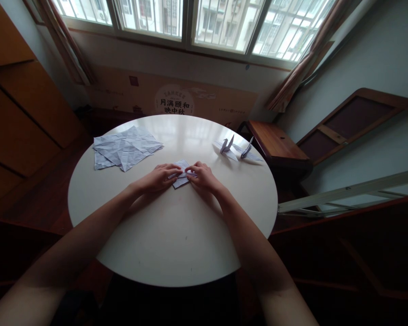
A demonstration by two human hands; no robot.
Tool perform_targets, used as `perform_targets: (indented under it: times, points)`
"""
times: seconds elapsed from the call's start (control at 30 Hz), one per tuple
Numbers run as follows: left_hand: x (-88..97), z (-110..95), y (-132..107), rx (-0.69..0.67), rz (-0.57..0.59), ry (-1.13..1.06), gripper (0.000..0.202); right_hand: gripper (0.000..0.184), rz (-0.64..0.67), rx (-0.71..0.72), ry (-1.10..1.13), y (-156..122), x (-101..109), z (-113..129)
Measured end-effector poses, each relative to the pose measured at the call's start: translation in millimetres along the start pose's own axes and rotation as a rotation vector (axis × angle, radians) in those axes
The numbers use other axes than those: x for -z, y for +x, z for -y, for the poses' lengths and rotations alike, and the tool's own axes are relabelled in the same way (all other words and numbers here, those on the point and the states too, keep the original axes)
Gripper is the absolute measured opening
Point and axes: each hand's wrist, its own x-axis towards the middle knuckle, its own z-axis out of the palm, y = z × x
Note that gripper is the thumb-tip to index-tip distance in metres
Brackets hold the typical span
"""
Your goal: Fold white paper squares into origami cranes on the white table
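Note:
A small folded piece of pale paper [181, 182] lies near the middle of the white round table [163, 231], its corners showing above and below my fingers. My left hand [160, 177] closes on its left side, thumb and fingertips together at the paper. From the other side my right hand [202, 176] grips the right part, its fingertips close to those of the left. The fingers cover the middle of the paper, so the exact fold there is hidden.
Creased paper sheets [127, 147] lie in an overlapping pile at the table's back left. Two folded paper cranes stand at the back right, one crane [226, 147] left of the other crane [247, 151]. Beyond the table's right edge is a wooden cabinet [275, 140].

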Motion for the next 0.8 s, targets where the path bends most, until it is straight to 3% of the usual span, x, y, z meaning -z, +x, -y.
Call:
perform_targets:
  times: [0.8]
  points:
    - [1.3, -2.6, -0.2, 0.006, -0.006, -0.018, 0.037, 0.028, 0.002, 0.003, -0.002, -0.9, 0.9, 1.2]
